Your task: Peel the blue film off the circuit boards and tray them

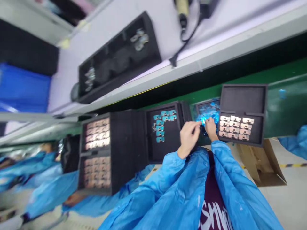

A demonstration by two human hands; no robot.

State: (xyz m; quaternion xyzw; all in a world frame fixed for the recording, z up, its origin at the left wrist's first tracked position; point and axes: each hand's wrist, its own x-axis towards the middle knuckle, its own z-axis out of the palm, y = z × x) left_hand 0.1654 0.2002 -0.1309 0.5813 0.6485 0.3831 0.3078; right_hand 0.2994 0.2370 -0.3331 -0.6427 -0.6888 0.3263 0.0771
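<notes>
Left hand: the left hand (189,138) sits at the near edge of the green table (285,107), its fingers (194,126) curled down at the left side of the shiny blue pieces (206,116).

Right hand: the right hand (211,128) is just beside the left hand, its fingers (208,121) reaching into the same blue pieces.

Fingers: both sets are narrow and close together, touching or just over the pieces; I cannot tell whether either set is holding one.

Blue pieces: they lie heaped in a small black tray (207,110), at the far side of the hands.

Right of hands: a black foam case (242,99) stands open, with rows of copper-coloured pieces (236,127) in its lower part.

Left of hands: a black tray (163,134) holds teal pieces (161,123) in loose rows. Beyond it, a black case (97,153) has 2 compartments of pinkish metal pieces (97,134).

Shelf: a black foam tray (117,57) with small metal pieces (139,40) rests on a white shelf (105,64), near a corded tool (182,14).

Floor: a cardboard box (260,163) lies by the table's near edge.

People: blue smocks (43,182) show at the left.
</notes>
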